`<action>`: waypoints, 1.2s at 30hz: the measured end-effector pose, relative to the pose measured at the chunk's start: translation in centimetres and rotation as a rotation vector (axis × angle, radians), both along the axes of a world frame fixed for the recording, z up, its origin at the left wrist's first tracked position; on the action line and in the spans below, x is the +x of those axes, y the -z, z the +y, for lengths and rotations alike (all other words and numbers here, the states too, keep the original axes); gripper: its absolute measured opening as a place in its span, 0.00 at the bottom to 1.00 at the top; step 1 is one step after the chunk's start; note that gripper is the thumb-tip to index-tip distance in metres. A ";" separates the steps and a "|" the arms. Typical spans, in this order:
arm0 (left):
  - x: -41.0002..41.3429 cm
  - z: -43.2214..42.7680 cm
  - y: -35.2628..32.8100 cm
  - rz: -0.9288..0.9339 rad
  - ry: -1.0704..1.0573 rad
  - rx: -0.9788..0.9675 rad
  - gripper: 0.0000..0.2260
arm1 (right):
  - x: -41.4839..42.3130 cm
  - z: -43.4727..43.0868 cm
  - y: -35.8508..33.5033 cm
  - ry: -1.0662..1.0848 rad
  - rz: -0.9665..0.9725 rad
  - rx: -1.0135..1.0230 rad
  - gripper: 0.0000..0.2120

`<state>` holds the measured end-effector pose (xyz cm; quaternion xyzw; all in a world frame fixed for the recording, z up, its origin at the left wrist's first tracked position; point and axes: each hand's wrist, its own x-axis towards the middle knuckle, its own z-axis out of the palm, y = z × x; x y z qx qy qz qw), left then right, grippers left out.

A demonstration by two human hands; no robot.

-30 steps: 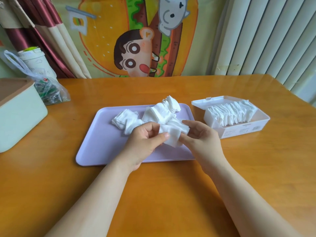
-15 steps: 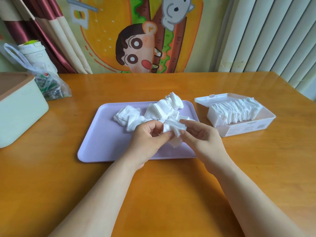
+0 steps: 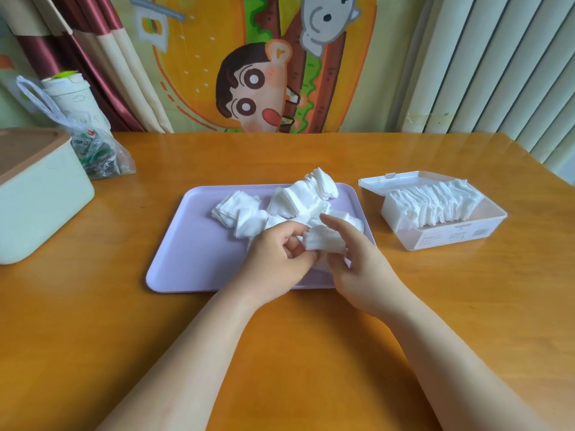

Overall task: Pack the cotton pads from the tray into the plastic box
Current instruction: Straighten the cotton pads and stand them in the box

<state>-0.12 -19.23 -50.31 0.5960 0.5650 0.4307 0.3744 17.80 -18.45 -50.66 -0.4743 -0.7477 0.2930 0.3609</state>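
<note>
Cotton pads (image 3: 297,197) lie in loose white heaps on the far half of the lilac tray (image 3: 193,244), and a small stack (image 3: 323,242) of them is held just above the tray's near right part. The left hand (image 3: 273,259) pinches the stack's left edge between thumb and curled fingers. The right hand (image 3: 357,265) curls round its right side, forefinger reaching over the top. This looks like the gathering and squaring of a bundle before it is carried off. The pads in the stack seem to stand on edge, faces turned left and right, so its long axis runs roughly across, toward the open plastic box (image 3: 451,237) just right of the tray, part filled with a row on edge. The next move likely calls for a firm squeeze, a carry rightward off the tray, and a lowering edges-down beside that row.
</note>
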 end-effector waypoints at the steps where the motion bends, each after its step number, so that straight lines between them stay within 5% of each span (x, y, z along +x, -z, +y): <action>1: 0.1 0.0 0.0 0.009 0.010 -0.005 0.09 | -0.2 -0.1 0.3 -0.017 -0.052 0.041 0.29; 4: -0.2 -0.1 -0.2 0.048 0.010 0.003 0.10 | -0.7 -0.1 0.9 -0.039 -0.204 0.111 0.29; 7: -1.8 0.6 -0.3 0.319 -0.250 0.151 0.11 | -0.8 0.1 1.0 0.004 -0.302 0.155 0.27; 10: -3.4 1.6 0.0 0.571 -0.377 0.114 0.13 | -0.9 -0.2 1.1 0.017 -0.294 0.177 0.25; 13: -3.4 2.1 0.4 0.636 -0.365 0.032 0.15 | -0.8 0.2 1.4 0.077 -0.208 0.193 0.24; 23: -3.1 1.3 -0.1 0.302 -0.336 0.075 0.07 | -0.4 0.8 1.1 0.225 0.017 0.081 0.23; 31: -3.2 0.7 -0.9 -0.014 -0.254 0.023 0.16 | -0.4 0.3 0.1 0.257 0.058 0.048 0.24; 33: -3.3 0.6 -1.0 -0.013 -0.210 -0.037 0.20 | -0.4 0.2 0.0 0.254 0.069 0.040 0.24; 36: -3.4 0.6 -0.8 0.076 -0.123 -0.099 0.11 | -0.4 0.2 0.0 0.250 0.065 0.040 0.24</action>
